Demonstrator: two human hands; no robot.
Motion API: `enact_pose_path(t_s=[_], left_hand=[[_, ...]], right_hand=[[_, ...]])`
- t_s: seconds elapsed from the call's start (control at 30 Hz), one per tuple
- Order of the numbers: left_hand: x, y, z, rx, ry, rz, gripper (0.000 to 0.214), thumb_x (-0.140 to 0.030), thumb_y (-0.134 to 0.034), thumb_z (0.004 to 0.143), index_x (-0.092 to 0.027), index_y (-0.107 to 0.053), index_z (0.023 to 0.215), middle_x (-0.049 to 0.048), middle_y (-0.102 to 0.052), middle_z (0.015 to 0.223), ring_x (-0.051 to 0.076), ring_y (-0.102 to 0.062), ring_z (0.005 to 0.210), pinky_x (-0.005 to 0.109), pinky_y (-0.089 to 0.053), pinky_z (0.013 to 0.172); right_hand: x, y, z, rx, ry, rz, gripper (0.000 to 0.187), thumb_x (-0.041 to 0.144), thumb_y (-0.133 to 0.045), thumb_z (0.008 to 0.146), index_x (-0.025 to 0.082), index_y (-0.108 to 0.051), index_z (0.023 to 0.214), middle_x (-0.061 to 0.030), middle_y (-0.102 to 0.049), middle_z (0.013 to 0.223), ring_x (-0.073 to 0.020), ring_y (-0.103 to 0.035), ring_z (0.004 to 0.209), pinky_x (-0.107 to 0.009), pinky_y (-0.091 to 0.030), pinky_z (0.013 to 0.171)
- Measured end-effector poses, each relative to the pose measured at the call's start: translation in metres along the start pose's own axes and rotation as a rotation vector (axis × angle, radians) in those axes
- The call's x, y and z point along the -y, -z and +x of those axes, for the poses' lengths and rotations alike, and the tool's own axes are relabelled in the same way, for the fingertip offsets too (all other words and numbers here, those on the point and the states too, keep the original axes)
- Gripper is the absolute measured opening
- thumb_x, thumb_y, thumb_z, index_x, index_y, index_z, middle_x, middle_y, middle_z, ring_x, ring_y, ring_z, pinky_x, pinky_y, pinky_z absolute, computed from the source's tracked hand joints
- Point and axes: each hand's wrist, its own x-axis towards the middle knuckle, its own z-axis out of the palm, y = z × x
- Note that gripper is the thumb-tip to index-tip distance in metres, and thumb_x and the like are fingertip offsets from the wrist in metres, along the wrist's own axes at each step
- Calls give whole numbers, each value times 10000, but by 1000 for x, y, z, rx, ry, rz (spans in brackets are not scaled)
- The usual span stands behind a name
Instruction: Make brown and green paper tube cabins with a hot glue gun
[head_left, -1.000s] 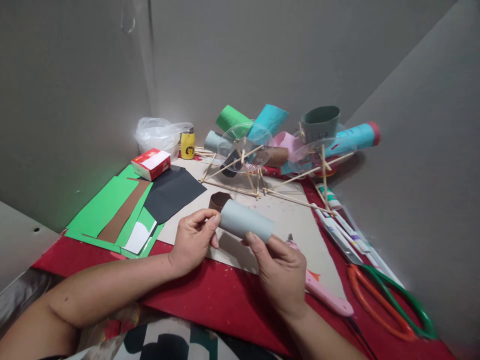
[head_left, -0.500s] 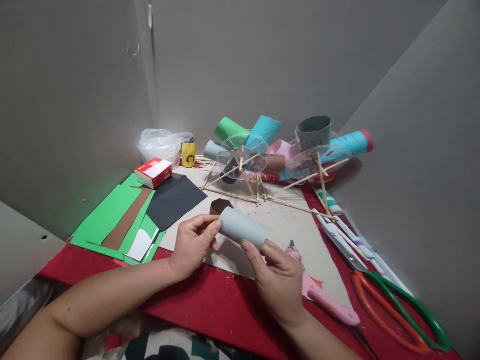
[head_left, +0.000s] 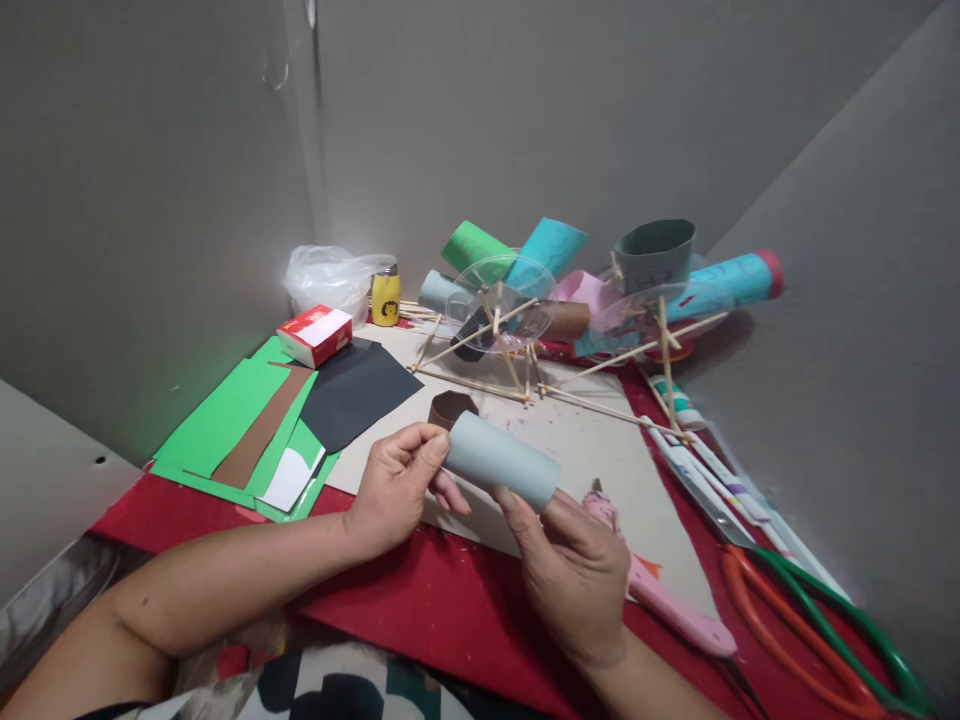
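Observation:
A pale blue-grey paper tube (head_left: 504, 460) is held tilted between both hands above the front of the beige board (head_left: 637, 500). My left hand (head_left: 401, 480) pinches its left end between thumb and fingers. At the other end, my right hand (head_left: 574, 565) grips it with the thumb on the near side; the fingers are partly hidden behind and inside it. Just behind the left end stands a short brown paper ring (head_left: 452, 406). Right of my right hand lies a pink glue gun (head_left: 679, 605) with its nozzle on the board.
Behind stand stick frames (head_left: 510, 360) carrying plastic discs and coloured paper tubes (head_left: 547, 252). Green sheets (head_left: 217, 425), a black sheet (head_left: 360, 390) and a red box (head_left: 315, 335) lie left. Scissors (head_left: 825, 620) and markers (head_left: 720, 480) lie right on the red cloth (head_left: 420, 590). Grey walls enclose the table.
The view has shifted slightly, so most things sit a little further right. Both hands still hold the tube in nearly the same pose.

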Motion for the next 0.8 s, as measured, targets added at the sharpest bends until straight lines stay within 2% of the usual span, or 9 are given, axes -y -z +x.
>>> enact_pose_path(t_s=[0.13,0.27,0.43,0.57,0.8], left_hand=[[3,2,3,19,10,-17,369,-493,-545,874,-136,-624,924,2,-647,509,114,-611,457,193,-476,515],[3,2,4,-54,2,-49,403,-434,-587,862,-117,-640,1106,3,-656,536,125,-628,481,204,-481,520],[4,1,4,-127,-9,10,343,-407,-632,830,-102,-713,965,13,-654,527,110,-609,471,189,-455,498],[6,0,3,-156,-19,40,325,-417,-666,797,-109,-711,891,1,-637,497,104,-585,449,187,-442,489],[7,0,2,-86,-36,56,332,-462,-605,836,-131,-635,835,-19,-604,467,94,-558,432,176,-413,488]], right_hand=[[2,0,5,-14,-81,16,161,291,-648,818,181,-764,792,-46,-739,745,-200,-663,650,-286,-532,606],[2,1,7,-34,-113,22,184,318,-653,814,177,-764,773,-42,-732,734,-199,-655,648,-283,-524,605],[-3,-1,3,-10,-86,3,167,284,-647,826,173,-759,771,-35,-700,704,-176,-620,633,-259,-491,583],[-4,-3,3,3,-64,-5,160,263,-638,834,172,-746,760,-25,-682,688,-158,-596,608,-244,-477,576],[4,0,6,0,-130,37,198,298,-647,821,166,-726,697,-18,-678,659,-156,-601,605,-224,-468,561]])
